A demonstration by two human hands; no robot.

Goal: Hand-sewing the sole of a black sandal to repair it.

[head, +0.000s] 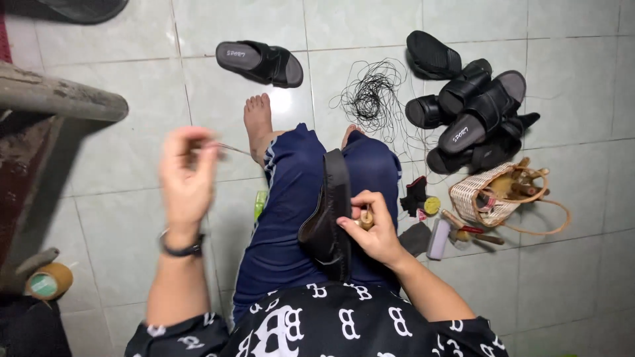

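We see right hand [374, 228] pinching wooden awl [365, 218] against sandal [329, 215] on lap | sandal long axis runs away from us | left hand [187, 175] raised, pinching thread [233, 148] taut

Left hand [187, 173] raised, fingers pinched on a thin thread [233, 148] pulled taut. Right hand [372, 228] grips a wooden-handled awl [364, 217] against a black sandal [329, 213] lying on the lap. Floor: thread tangle [372, 98], sandal pile [471, 109], lone sandal [260, 61], wicker basket [471, 195] near tools.
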